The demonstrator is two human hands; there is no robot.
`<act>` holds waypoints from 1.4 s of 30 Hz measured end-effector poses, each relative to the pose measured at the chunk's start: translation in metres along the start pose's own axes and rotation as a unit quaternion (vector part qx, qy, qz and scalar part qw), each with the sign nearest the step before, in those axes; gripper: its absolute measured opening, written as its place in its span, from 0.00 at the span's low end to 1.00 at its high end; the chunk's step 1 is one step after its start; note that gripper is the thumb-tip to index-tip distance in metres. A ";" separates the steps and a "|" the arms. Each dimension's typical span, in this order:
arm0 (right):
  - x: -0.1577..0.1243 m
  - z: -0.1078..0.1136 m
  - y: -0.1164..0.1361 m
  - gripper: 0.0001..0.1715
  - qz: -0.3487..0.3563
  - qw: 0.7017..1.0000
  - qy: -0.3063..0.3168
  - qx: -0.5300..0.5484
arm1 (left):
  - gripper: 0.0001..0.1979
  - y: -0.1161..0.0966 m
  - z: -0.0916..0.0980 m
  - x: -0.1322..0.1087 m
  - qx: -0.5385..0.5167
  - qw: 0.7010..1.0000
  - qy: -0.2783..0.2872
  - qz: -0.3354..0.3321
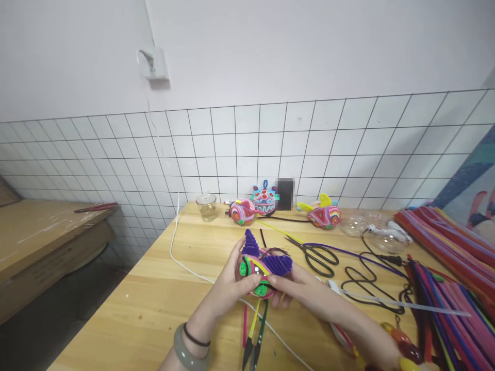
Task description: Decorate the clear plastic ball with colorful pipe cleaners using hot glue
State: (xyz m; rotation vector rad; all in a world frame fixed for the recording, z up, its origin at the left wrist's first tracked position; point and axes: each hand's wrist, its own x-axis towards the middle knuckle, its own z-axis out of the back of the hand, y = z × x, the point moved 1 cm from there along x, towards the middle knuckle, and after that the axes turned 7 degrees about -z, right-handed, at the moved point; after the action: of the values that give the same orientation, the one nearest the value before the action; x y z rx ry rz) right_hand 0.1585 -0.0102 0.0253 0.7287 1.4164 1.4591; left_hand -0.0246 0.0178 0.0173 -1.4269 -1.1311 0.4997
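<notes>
Both hands hold a small pipe-cleaner fish [252,264] above the front middle of the wooden table. It has a clear, shiny part, bright green swirls, and pink and yellow strips. Two purple fuzzy fins [277,265] stand up from it. My left hand [231,278] grips its left side, thumb pressed on the front. From the right, my right hand [291,284] closes round it, its thumb meeting the other near the middle. Some fingers are hidden behind the fish. Below lie a pair of pliers [252,346] and pink, yellow and green pipe cleaner pieces.
Black-handled scissors [319,257] lie behind my right hand. Finished fish [325,216] and a glass cup [207,207] stand along the tiled wall. Pipe-cleaner bundles [444,314] and clear plastic balls [353,224] are at right. A white cable [193,273] crosses the table under my hands.
</notes>
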 end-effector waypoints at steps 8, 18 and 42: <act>-0.001 0.009 0.007 0.25 -0.021 0.997 0.018 0.069 | 0.43 0.002 0.002 0.000 -0.091 0.996 0.015 0.003; 0.005 0.010 0.004 0.20 -0.032 0.991 -0.023 0.129 | 0.22 -0.003 0.008 0.003 0.111 0.970 -0.155 -0.151; 0.004 -0.008 0.007 0.27 -0.028 0.988 -0.044 0.147 | 0.09 -0.010 -0.006 -0.001 0.119 0.964 -0.174 -0.161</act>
State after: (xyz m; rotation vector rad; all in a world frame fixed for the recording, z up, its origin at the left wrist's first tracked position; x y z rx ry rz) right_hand 0.1482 -0.0092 0.0303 0.9176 1.5879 1.1719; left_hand -0.0231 0.0121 0.0277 -0.9436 -1.4967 0.6441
